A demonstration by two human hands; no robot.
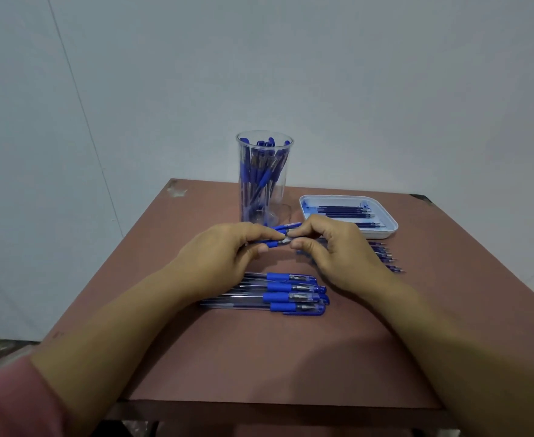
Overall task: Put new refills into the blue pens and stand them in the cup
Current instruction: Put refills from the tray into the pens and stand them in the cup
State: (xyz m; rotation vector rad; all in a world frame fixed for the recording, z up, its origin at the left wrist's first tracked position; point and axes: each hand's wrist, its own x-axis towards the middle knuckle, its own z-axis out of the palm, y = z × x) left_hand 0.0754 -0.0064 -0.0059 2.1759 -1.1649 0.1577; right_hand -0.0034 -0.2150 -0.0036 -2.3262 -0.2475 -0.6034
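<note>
nearest: four blue pens [278, 293] flat on table [259, 357], pending. behind these: left hand [227, 250] and right hand [331, 247] both pinching one pen [275, 243] near its tip. beyond: refills [344, 210] in tray [389, 227]; cup [282, 197] holding many finished pens [259, 175].

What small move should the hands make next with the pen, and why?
Probably twist the pen at its middle joint. The left hand grips one half and the right hand pinches the other, meeting at that joint. Whether it is opening or closing, I cannot tell.
</note>
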